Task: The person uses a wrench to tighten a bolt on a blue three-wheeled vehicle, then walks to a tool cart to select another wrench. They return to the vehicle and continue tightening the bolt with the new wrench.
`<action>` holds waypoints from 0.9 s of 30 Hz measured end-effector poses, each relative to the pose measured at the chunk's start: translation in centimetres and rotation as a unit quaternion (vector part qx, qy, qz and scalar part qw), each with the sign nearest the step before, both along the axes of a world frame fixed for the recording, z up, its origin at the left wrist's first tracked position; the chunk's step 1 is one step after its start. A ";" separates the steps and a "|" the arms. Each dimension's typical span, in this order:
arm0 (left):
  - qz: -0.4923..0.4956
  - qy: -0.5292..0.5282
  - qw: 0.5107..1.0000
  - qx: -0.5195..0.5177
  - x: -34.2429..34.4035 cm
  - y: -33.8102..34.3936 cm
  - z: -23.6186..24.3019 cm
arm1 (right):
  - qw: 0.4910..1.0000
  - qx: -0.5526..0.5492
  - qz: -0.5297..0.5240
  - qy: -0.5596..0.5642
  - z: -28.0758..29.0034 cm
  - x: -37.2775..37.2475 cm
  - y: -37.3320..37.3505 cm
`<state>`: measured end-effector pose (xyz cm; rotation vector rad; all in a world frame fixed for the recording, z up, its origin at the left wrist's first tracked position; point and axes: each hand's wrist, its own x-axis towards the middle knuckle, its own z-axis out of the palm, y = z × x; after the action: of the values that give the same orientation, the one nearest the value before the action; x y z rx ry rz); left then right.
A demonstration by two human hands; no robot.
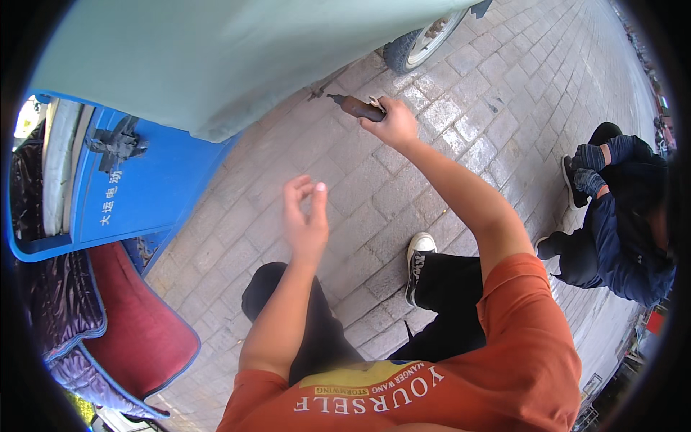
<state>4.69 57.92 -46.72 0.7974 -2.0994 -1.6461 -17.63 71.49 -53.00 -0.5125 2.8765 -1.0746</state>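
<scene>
My right hand [396, 124] is stretched forward, closed around a dark brown, bottle-shaped thing [360, 109] with a narrow black tip. Its exact kind is unclear. The tip points left, close to the lower edge of a pale green vehicle panel [201, 65]. Something small and whitish shows by the fingers. My left hand [305, 216] hangs over the paving, slightly blurred, with thumb and fingers apart and nothing seen in it. To its left is the blue body [144, 183] of the vehicle, with black tape stuck on it.
A vehicle wheel [425, 47] stands on the paving [345, 173] beyond the panel. A red and dark quilted cover [140, 317] hangs at the left. On the right, a person in dark clothes [612, 209] with striped gloves crouches near me.
</scene>
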 end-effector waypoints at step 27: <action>-0.136 -0.097 0.981 0.101 4.4 -7.3 1.4 | 0.978 0.127 0.089 0.136 -2.2 -1.3 -6.6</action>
<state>9.14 50.63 -45.34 0.7879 -2.2833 -2.0239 -18.97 64.89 -55.20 -0.9423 3.0550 -0.6419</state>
